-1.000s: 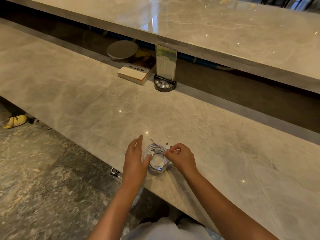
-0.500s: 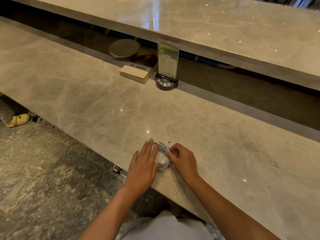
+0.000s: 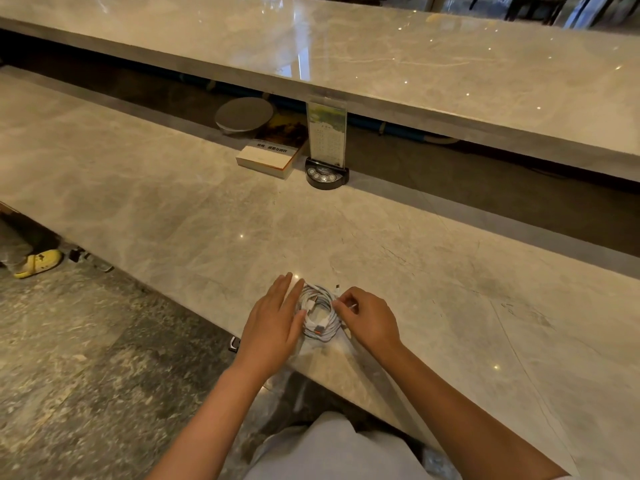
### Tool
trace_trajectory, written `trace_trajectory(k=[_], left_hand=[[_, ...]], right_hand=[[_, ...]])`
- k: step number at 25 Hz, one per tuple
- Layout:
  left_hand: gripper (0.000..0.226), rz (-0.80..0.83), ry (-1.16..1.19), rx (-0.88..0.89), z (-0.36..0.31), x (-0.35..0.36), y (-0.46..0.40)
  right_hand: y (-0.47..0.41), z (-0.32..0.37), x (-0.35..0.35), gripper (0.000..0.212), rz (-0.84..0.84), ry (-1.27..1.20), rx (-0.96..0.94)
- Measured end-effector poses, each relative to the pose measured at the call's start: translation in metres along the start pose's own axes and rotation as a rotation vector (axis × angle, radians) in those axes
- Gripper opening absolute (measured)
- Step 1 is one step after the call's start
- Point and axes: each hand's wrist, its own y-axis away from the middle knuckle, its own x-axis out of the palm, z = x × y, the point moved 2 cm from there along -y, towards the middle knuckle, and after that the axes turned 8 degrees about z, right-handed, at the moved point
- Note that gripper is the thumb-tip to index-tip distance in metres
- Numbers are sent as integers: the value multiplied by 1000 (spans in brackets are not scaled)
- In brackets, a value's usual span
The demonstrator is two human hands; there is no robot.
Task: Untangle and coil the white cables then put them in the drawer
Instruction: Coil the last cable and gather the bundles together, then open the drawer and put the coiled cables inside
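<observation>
Left hand [image 3: 273, 320] flat beside coiled white cables [image 3: 320, 315] (on marble counter [image 3: 173, 202]); right hand [image 3: 369, 320] pinches them

Bare counter [image 3: 450, 323] right of and beyond coiled white cables [image 3: 317, 311]. Book [image 3: 268, 157], card stand [image 3: 327, 168], round lid [image 3: 244, 114] far back under upper shelf [image 3: 381, 64].

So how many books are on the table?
1. The book lies at the back of the marble counter, beside the black stand. More could be hidden under the upper shelf.
</observation>
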Motion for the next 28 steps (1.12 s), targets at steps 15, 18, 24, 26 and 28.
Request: trace_trajectory(k=[15,18,24,26,28], left_hand=[[40,130,-194,575,-147,43,0],[44,143,-219,541,-154,59,14],[57,213,-311,423,-144,95,32],[66,254,-324,397,-129,106,37],[71,296,-312,359,-113,115,40]], right_hand=[[139,-59,-82,22,-386,729,170],[176,-75,-78,22,-436,693,177],[242,-110,-54,23,-421,633,136],[265,-120,-39,24,-403,597,124],[287,-135,-19,23,-357,550,127]])
